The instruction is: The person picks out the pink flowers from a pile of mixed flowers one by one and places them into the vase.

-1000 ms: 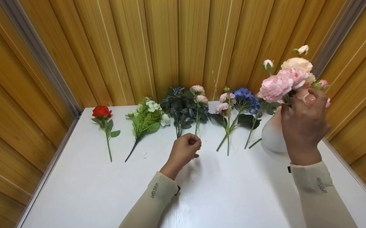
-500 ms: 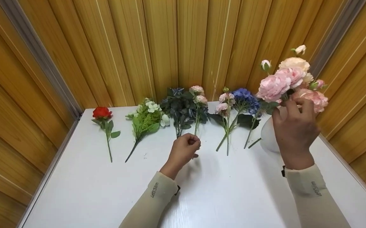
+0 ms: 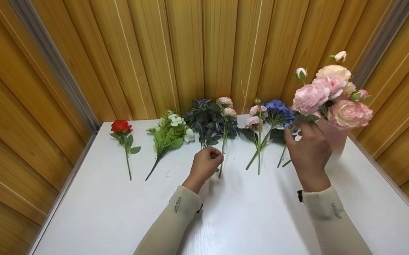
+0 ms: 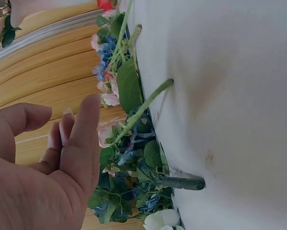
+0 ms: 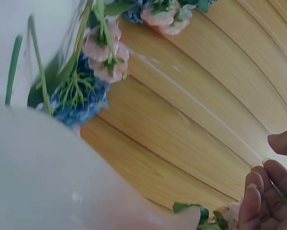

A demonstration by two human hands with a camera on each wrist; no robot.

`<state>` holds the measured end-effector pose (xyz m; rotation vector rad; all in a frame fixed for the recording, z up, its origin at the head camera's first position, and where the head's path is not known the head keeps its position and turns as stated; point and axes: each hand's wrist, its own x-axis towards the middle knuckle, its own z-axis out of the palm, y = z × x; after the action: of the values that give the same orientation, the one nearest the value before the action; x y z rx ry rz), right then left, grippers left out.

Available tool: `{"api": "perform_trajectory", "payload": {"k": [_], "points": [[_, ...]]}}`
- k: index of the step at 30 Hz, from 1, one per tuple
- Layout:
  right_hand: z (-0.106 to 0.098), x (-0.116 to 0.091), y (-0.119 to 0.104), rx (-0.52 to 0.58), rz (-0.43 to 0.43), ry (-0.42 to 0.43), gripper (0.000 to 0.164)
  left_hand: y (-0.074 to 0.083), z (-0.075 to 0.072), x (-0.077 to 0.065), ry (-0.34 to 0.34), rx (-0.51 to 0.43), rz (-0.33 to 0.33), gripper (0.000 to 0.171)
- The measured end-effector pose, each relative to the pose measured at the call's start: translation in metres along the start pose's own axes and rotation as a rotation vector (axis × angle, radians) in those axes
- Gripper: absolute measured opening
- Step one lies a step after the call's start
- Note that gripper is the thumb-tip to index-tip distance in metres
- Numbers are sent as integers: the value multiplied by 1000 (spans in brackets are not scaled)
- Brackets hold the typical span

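A white-and-pink vase (image 3: 336, 141) at the right holds a bunch of pink and cream peonies (image 3: 349, 114) with small buds. My right hand (image 3: 310, 156) is just left of the vase, below the blooms, partly covering it. In the right wrist view its loosely bent fingers (image 5: 265, 184) hold nothing, and the vase's pale body (image 5: 47, 172) fills the lower left. My left hand (image 3: 206, 164) hovers over the table near a pink flower stem (image 3: 222, 156). The left wrist view shows its thumb and fingers apart with nothing between them.
Along the white table's (image 3: 119, 219) back lie a red rose (image 3: 121, 126), a green spray with white flowers (image 3: 170, 131), a dark blue bunch (image 3: 204, 120), pink flowers (image 3: 255, 117) and a blue hydrangea (image 3: 278, 110). Ribbed wood-look walls (image 3: 186, 53) stand around the table.
My right hand has come away from the peonies, moving left and slightly down, leaving them standing in the vase. My left hand stays nearly in place. The head view has shifted slightly.
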<state>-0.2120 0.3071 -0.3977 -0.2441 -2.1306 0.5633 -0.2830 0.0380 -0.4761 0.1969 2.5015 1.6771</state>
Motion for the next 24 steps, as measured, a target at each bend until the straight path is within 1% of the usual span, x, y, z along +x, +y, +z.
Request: {"api": "perform_trajectory", "payload": {"k": [2,5,7,9,10,11,14,15,16,17,18,21,22,24], "points": [[5,-2,0,3,18,-26,29,2,2,6,9,81,6,18],[13,-5,0,4,32,-67,33,6,7,15,11,194,7,29],[18,-7,0,9,40,-89,34,7,10,22,1,246,-8,36],[21,-9,1,21,50,-112,35,6,14,30,-13,274,-31,42],[23,-10,0,29,57,-119,36,4,16,35,-16,287,-42,44],[24,-11,0,39,65,-127,36,-9,21,47,-7,303,-28,46],[28,-12,1,53,86,-150,37,-17,27,64,8,354,-42,45],[28,-13,1,57,91,-156,37,-23,31,70,26,379,-28,44],[29,-13,1,61,94,-160,37,-24,32,73,30,386,-32,43],[30,-13,1,66,95,-162,37,-24,32,75,35,391,-32,42],[30,-14,1,68,95,-164,37,-13,30,68,30,391,-56,40],[31,-16,1,82,95,-170,34,-8,30,62,41,384,-57,38],[32,-17,1,85,94,-173,34,-1,29,57,34,375,-73,37],[33,-18,1,88,91,-182,33,2,30,53,47,392,-68,35]]}}
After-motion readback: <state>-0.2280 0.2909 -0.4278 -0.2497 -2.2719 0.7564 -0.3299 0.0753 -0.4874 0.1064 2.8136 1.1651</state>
